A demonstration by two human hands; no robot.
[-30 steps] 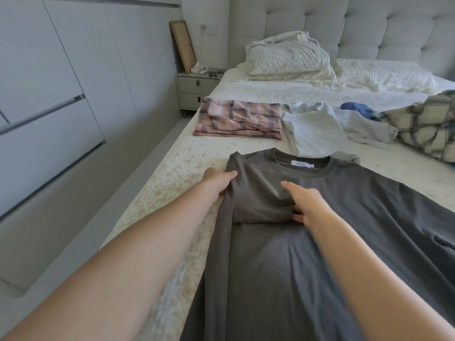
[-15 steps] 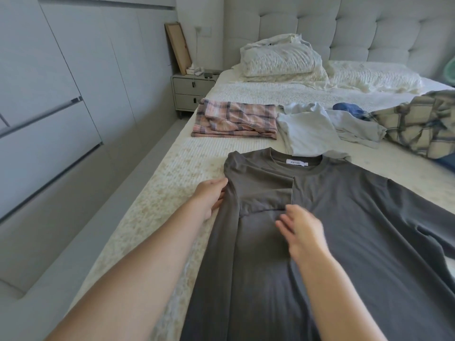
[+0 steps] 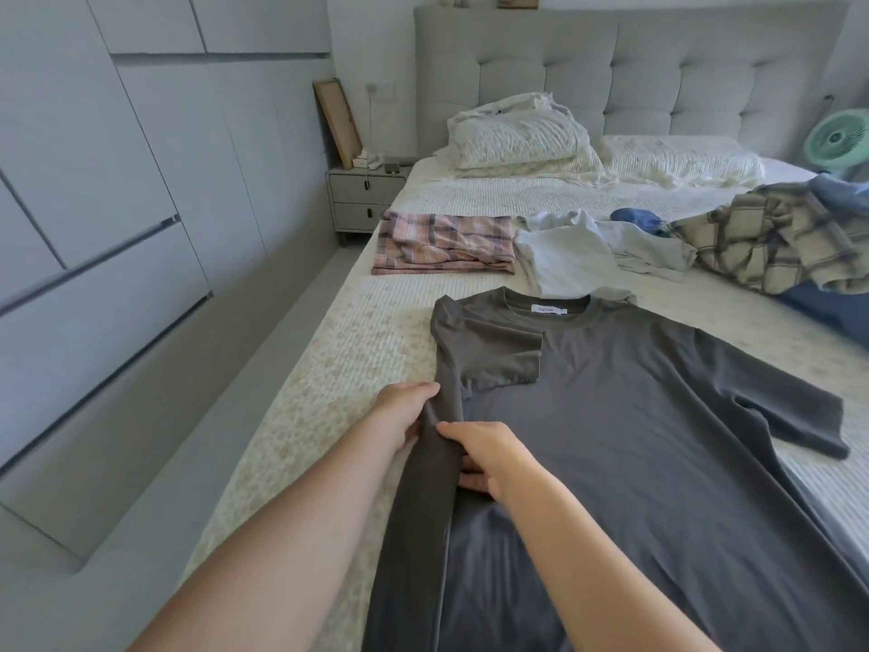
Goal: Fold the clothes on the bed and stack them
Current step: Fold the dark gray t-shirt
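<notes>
Head view: grey T-shirt [image 3: 635, 440] flat on bed [image 3: 338, 369], below pink plaid pile [image 3: 444, 244]; left hand [image 3: 404, 416] apparently pinches its folded edge, right hand [image 3: 489, 456] presses flat, fingers extended, setting the crease.

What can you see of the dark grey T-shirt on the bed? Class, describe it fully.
The dark grey T-shirt lies flat on the bed, neck away from the viewer, with a white label inside the collar. It looks like soft cotton. One side and its sleeve are folded in over the chest; the other sleeve lies spread out. The left hand grips the folded edge, and the right hand presses on it beside the fold.
</notes>
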